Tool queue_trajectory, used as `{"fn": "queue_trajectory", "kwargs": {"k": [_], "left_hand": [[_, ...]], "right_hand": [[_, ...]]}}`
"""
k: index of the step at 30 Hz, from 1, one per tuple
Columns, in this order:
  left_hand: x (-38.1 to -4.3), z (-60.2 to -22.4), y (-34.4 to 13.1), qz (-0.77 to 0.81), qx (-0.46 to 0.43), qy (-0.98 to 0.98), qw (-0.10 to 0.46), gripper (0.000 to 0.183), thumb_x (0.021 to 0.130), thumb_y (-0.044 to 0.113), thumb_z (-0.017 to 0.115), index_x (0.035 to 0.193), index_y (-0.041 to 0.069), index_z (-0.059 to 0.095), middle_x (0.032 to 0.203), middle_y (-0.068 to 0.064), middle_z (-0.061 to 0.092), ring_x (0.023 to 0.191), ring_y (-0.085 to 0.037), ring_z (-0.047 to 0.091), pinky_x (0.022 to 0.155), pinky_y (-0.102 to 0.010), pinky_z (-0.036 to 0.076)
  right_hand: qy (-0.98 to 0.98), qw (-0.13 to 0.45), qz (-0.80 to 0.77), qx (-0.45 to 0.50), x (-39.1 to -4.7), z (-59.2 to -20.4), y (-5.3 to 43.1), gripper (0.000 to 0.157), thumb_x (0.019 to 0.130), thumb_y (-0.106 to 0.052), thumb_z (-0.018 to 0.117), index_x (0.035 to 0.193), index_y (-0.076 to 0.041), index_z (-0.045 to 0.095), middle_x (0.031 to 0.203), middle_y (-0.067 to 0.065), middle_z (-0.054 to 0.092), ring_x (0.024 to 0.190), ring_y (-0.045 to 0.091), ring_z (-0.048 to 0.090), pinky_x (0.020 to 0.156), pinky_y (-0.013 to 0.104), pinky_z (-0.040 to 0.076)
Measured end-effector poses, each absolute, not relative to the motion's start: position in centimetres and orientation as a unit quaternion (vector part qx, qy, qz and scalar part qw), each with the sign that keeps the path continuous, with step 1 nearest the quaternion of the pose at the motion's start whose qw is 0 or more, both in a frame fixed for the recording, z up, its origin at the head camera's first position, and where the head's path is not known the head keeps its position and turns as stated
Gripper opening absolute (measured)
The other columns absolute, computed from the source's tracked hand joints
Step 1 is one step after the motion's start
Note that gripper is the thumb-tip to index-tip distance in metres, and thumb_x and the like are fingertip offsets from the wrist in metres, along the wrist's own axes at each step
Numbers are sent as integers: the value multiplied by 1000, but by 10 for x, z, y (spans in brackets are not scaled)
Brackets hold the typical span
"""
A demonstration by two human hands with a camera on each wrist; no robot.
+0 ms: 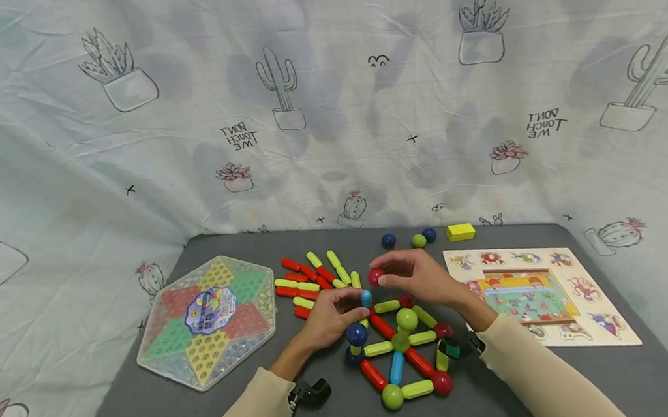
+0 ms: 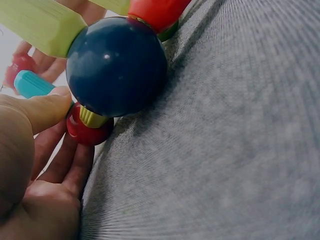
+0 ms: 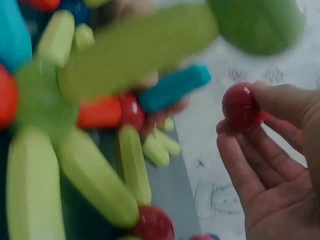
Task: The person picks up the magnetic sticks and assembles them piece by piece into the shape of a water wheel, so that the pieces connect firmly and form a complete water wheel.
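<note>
My left hand (image 1: 327, 319) pinches a light blue magnetic rod (image 1: 366, 299) between thumb and fingers. In the right wrist view that light blue rod (image 3: 175, 89) stands out from a red ball (image 3: 132, 111) of the structure. Between the thumb and fingertips of my right hand (image 1: 412, 274) is a loose red ball (image 1: 376, 277), held just above and right of the rod's top. The structure of rods and balls lies below both hands, with a green ball (image 1: 407, 319) raised at its centre and a dark blue ball (image 1: 357, 333) raised at its left.
Loose red and yellow-green rods (image 1: 299, 290) lie behind my left hand. Farther back are dark blue balls (image 1: 388, 240), a green ball (image 1: 418, 241) and a yellow block (image 1: 460, 232). A hexagonal Chinese checkers board (image 1: 256, 342) lies left, a wooden picture puzzle (image 1: 602, 285) right.
</note>
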State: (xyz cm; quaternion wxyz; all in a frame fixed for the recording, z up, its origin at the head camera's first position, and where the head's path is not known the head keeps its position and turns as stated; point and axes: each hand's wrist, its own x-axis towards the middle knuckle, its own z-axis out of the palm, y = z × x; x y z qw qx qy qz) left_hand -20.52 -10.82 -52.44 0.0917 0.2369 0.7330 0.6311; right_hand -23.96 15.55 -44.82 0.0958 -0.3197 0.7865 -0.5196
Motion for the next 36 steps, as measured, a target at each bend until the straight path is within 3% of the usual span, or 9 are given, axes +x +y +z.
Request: {"fn": "queue_trajectory", "kwargs": {"k": [6,10,18,21,25,28,32,36], "left_hand": [[-206,-525,-108,623,251,736,85,31,100,5,78,131,0,76,123,-17,79,105,-9,76,95,-25,61],[-206,-525,-108,622,257,735,86,32,99,5,80,131,2,76,124,-15,80,107,-13,76,97,-25,61],[-204,-525,-106,628,263,726,92,35,97,3,80,132,3,76,126,-16,79,113,-27,77,100,-26,60],[-202,-525,-109,634,258,722,101,40,96,2,81,136,3,74,130,-16,77,118,-32,76,102,-26,60],[-203,-519,-125,656,262,700,109,46,98,0,79,143,0,68,140,-22,72,129,-39,71,104,-27,59],[-204,-512,-145,677,274,675,106,48,99,-1,77,144,-7,64,142,-28,69,131,-36,71,105,-29,60],[-203,-503,-177,686,287,661,102,46,100,-2,75,144,-12,62,139,-34,68,128,-26,74,104,-32,61],[-196,-499,-209,681,271,674,96,47,101,-2,74,145,-13,60,141,-39,65,129,-32,73,102,-32,62]], "right_hand": [[743,141,-561,-336,-230,-450,146,31,108,-10,70,138,-4,73,130,16,75,113,22,77,96,41,65],[739,142,-563,-341,-227,-454,145,31,108,-11,70,139,-5,73,130,13,76,113,18,77,95,36,65],[771,108,-549,-304,-216,-463,176,31,110,-16,66,140,-10,72,138,20,74,122,40,74,98,32,63],[787,99,-546,-272,-212,-476,195,31,111,-17,66,140,-8,72,140,24,72,124,34,74,100,27,61],[794,99,-554,-233,-205,-495,211,32,110,-19,68,140,-8,72,142,20,72,124,15,73,103,22,57],[785,95,-570,-221,-199,-504,214,33,111,-18,67,141,-8,71,143,19,71,125,9,71,104,21,55],[773,85,-589,-222,-196,-512,212,32,111,-15,65,142,-6,70,143,20,71,126,7,69,104,21,55],[763,86,-599,-225,-196,-515,210,32,112,-15,64,141,-5,71,143,21,71,127,7,69,104,22,55]]}}
